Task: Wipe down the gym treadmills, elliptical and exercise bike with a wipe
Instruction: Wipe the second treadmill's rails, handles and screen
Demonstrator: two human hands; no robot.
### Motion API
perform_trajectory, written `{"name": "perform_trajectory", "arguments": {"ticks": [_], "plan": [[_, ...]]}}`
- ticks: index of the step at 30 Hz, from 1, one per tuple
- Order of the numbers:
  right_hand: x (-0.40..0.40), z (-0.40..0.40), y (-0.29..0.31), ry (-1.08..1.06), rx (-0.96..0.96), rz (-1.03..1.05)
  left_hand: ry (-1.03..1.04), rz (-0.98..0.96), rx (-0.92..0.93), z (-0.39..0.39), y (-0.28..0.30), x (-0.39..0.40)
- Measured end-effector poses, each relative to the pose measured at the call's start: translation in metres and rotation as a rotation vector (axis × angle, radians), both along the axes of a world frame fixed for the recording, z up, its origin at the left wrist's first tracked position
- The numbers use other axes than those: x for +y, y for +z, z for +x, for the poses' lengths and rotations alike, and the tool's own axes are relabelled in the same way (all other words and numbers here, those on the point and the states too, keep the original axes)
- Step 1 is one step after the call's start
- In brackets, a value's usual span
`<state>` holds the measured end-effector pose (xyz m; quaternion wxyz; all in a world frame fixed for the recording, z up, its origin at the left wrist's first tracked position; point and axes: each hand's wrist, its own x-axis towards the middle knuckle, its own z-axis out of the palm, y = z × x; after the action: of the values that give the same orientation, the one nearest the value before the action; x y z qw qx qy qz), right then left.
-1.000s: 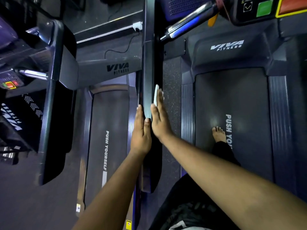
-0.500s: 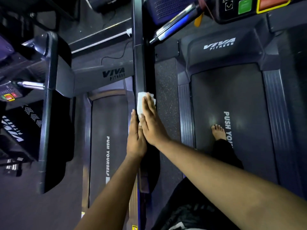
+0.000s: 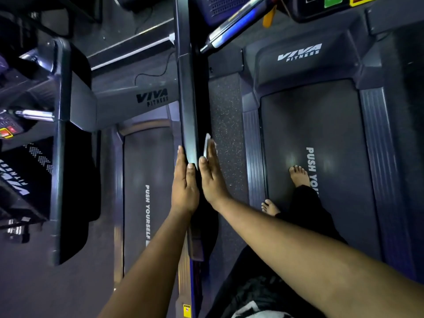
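Treadmill rail [image 3: 187, 106], the upright side arm between two machines, is the surface under treatment. On the far left stands a neighbouring console [image 3: 9, 130]; no containers are visible. The left hand [image 3: 184, 187] lies flat against the rail's left face, fingers straight and together, probably bracing it. The right hand [image 3: 212, 177], fingers also straight, presses the white wipe [image 3: 207, 143] against the rail's right face, opposing the left. Further right, bare feet stand on the treadmill belt [image 3: 309, 145].
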<state>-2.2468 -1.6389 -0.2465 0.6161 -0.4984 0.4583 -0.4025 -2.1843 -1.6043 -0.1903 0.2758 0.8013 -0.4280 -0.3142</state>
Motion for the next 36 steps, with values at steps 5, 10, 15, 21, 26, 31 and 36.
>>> {"name": "perform_trajectory", "arguments": {"ticks": [5,10,15,21,26,31,36], "plan": [[-0.025,0.003,0.001,0.035,0.048,-0.033,0.0,-0.007,-0.002,0.0,0.0,0.0],[0.002,-0.01,0.01,0.077,0.13,-0.135,0.022,-0.022,-0.007,-0.003,0.001,0.008],[0.052,-0.022,0.014,0.11,0.121,-0.185,0.066,-0.013,0.015,-0.009,0.004,0.032],[0.0,-0.006,0.017,0.103,0.137,-0.032,0.038,0.009,-0.027,-0.011,-0.001,0.056],[0.066,-0.034,0.023,0.205,0.287,-0.166,0.086,-0.004,0.039,-0.015,-0.008,0.086],[0.037,-0.044,0.027,0.412,0.576,-0.508,0.117,0.064,-0.051,-0.029,-0.004,0.119],[-0.026,-0.043,0.039,0.638,0.847,-0.89,0.175,0.061,-0.108,-0.039,-0.011,0.14]]}}
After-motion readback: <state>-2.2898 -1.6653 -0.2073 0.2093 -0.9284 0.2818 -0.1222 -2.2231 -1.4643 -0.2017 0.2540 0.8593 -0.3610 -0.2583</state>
